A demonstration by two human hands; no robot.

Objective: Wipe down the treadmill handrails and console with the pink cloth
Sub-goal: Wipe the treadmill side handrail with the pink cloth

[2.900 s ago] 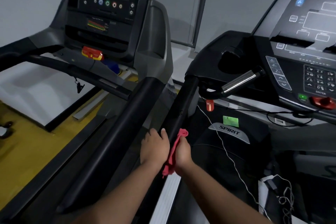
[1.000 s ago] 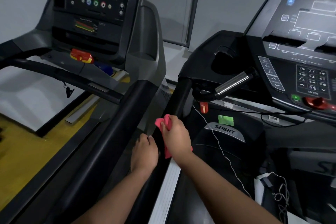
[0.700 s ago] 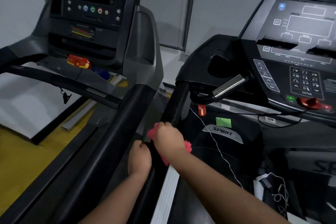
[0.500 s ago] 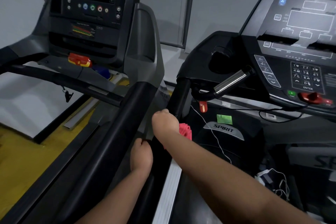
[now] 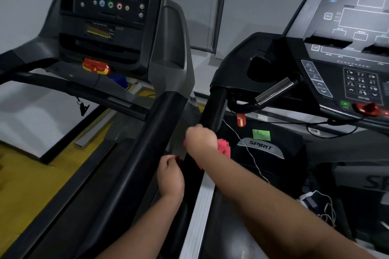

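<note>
The pink cloth [image 5: 223,147] is wrapped around the black left handrail [image 5: 212,109] of the right-hand treadmill. My right hand [image 5: 201,140] presses down on the rail over the cloth, gripping it from above. My left hand [image 5: 170,174] sits lower on the same rail's left side, and its fingertips pinch a small pink end of the cloth. The right treadmill's console [image 5: 345,52] rises at the upper right, with a keypad and a red stop button. A chrome pulse grip [image 5: 273,90] sticks out below it.
A second treadmill stands on the left, with its own console [image 5: 109,6] and a thick black handrail [image 5: 147,143] close beside my hands. A white cable [image 5: 250,153] hangs over the SPIRIT motor cover [image 5: 261,147]. Tangled cables [image 5: 320,204] lie at the lower right.
My right hand slid the cloth up the handrail toward the console, from beside my left hand to well above it. My left hand stayed low on the rail.
</note>
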